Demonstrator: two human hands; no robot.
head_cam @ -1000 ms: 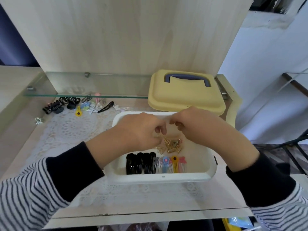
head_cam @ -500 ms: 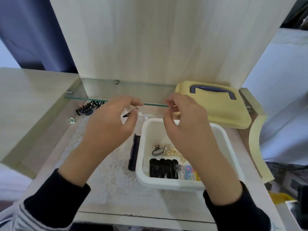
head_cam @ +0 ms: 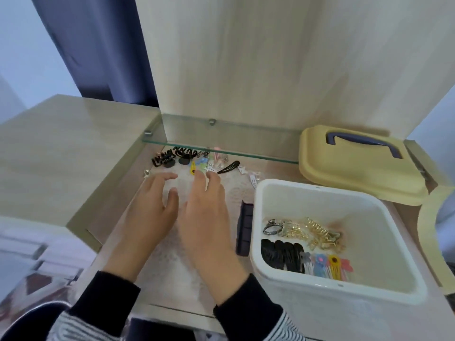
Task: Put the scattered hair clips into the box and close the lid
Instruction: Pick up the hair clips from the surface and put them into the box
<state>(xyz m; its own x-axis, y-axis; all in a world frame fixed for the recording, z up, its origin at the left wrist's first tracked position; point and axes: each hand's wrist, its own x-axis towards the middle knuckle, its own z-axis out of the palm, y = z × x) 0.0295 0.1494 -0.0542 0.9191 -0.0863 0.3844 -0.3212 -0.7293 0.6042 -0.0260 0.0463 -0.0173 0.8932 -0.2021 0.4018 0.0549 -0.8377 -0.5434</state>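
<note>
White box point(head_cam: 256, 244) — gold, black clips point(head_cam: 282, 253) inside

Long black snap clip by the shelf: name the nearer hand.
Right. The right hand sits just short of the long black snap clip; the left hand lies farther left.

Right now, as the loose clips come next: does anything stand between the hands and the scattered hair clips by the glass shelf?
Nothing visible: only white lace mat lies between the left hand, the right hand and the scattered hair clips. The clear glass shelf overhangs only the rearmost black claw clips.
</note>
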